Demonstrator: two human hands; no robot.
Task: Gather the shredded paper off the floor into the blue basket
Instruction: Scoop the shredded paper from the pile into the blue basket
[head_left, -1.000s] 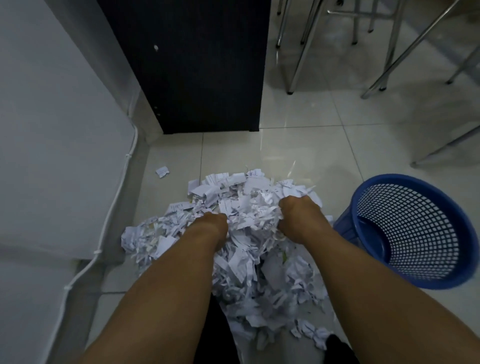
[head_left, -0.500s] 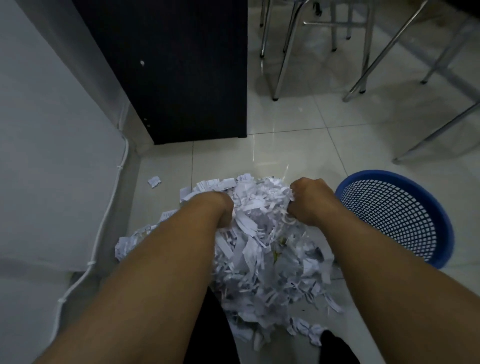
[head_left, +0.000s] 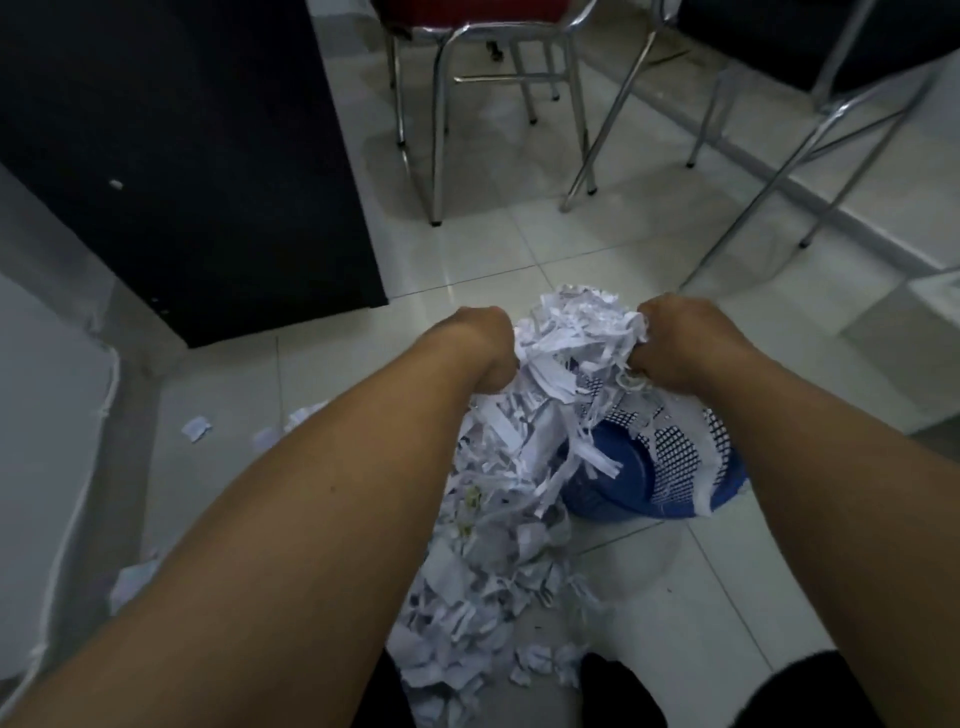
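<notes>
Both hands, left hand (head_left: 480, 343) and right hand (head_left: 680, 345), are now lifting a clump of paper (head_left: 566, 338) pressed between them off the floor, carrying it over the basket (head_left: 639, 467), while much is still lying below.

Between the left hand (head_left: 483, 343) and the right hand (head_left: 680, 343) hung a bunch of white shredded paper (head_left: 566, 343), matt, crumpled and ragged-edged. Below the right hand stood the round blue plastic mesh basket (head_left: 675, 457), smooth with a slight sheen. Underneath both hands the pale ceramic floor tiles (head_left: 519, 244) were glossy and threw back light. Beyond the hands, the chrome metal chair legs (head_left: 439, 130) shone bright and polished. Beyond the left hand, the tall black cabinet panel (head_left: 208, 156) looked matt and finely grained.
</notes>
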